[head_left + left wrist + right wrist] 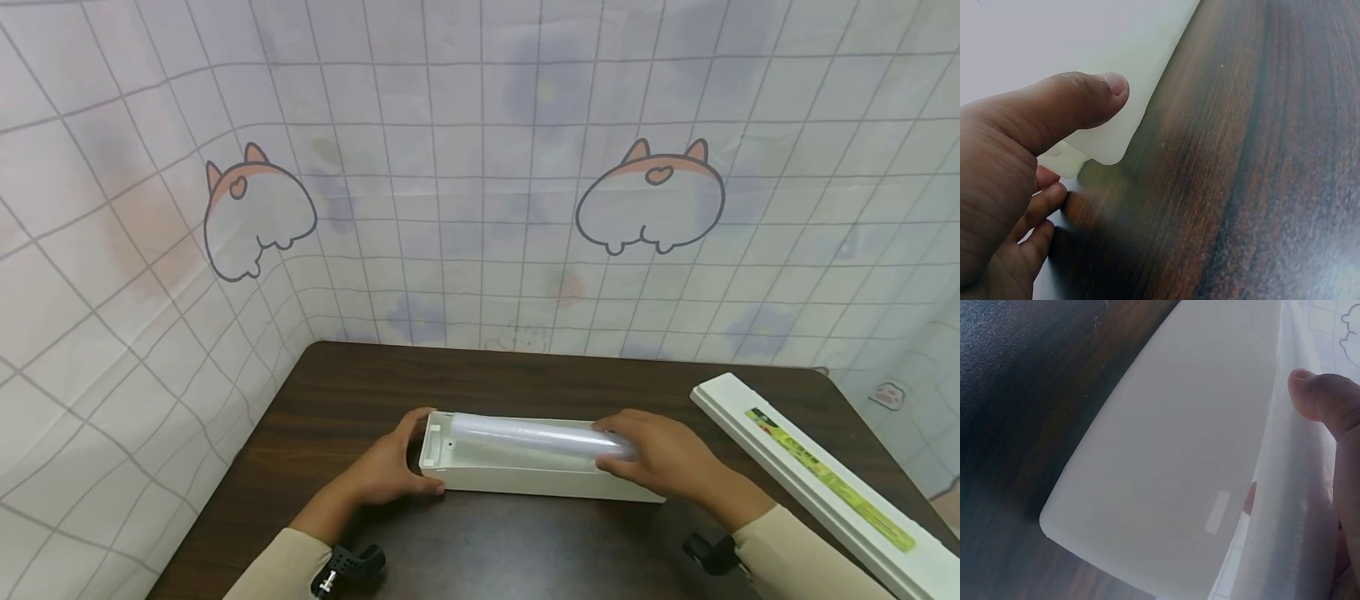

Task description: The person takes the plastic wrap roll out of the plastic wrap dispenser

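A long white box, its top off, lies crosswise on the table. Inside it is a clear roll of plastic film, its left end low in the box and its right end raised near the rim. My left hand holds the box's left end, with the thumb on the front wall and the other fingers behind. The right hand grips the roll's right end, thumb on the near side; in the right wrist view the roll stands above the box wall. The box's right end is partly hidden behind that hand.
A long white lid with a green and yellow label lies slantwise at the table's right side. The dark wood table meets a grid-patterned cloth at its back and left. Black straps sit on both wrists.
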A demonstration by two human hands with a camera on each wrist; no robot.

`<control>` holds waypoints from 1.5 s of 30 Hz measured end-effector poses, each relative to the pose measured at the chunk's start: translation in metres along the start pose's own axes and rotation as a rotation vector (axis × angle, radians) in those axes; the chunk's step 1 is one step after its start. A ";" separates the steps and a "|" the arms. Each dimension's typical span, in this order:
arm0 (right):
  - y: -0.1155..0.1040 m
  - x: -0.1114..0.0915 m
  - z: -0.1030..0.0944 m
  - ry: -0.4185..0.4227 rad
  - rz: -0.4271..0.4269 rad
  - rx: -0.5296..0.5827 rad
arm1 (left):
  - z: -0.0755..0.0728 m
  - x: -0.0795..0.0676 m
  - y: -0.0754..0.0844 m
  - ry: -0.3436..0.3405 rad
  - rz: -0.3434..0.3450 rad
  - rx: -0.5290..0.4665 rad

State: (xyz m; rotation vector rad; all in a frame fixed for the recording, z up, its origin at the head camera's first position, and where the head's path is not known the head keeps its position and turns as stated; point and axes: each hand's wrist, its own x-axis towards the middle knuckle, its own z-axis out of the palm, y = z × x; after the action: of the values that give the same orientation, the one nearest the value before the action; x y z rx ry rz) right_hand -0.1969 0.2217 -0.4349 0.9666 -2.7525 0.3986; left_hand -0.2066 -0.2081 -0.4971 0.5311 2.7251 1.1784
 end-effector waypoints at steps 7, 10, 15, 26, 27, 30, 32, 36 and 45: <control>0.002 -0.006 -0.003 0.050 0.048 -0.002 | 0.000 0.000 0.000 -0.001 -0.015 0.000; 0.003 -0.010 -0.006 0.061 0.065 -0.005 | 0.000 0.000 -0.001 0.001 -0.016 0.003; 0.007 -0.016 -0.010 0.091 0.083 -0.004 | 0.001 0.001 -0.002 0.005 -0.003 0.002; 0.012 -0.026 -0.019 0.111 0.121 0.004 | 0.003 0.000 0.000 0.011 0.000 0.009; 0.012 -0.027 -0.020 0.110 0.129 0.005 | 0.003 0.000 0.000 0.010 -0.005 0.009; 0.012 -0.029 -0.023 0.123 0.133 0.022 | 0.002 0.000 0.001 0.006 -0.018 0.018; 0.013 -0.030 -0.023 0.140 0.127 0.027 | 0.002 0.000 0.001 0.004 -0.023 0.018; 0.014 -0.032 -0.024 0.174 0.111 0.032 | 0.002 0.000 0.001 0.004 -0.025 0.004; 0.016 -0.039 -0.030 0.159 0.185 -0.002 | 0.001 0.001 0.002 -0.007 -0.039 0.008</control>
State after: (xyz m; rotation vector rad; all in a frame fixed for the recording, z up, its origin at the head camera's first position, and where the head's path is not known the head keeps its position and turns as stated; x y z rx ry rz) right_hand -0.1741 0.2653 -0.4199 0.6501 -2.7034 0.4798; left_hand -0.2066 -0.2061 -0.4963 0.4800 2.7229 1.1550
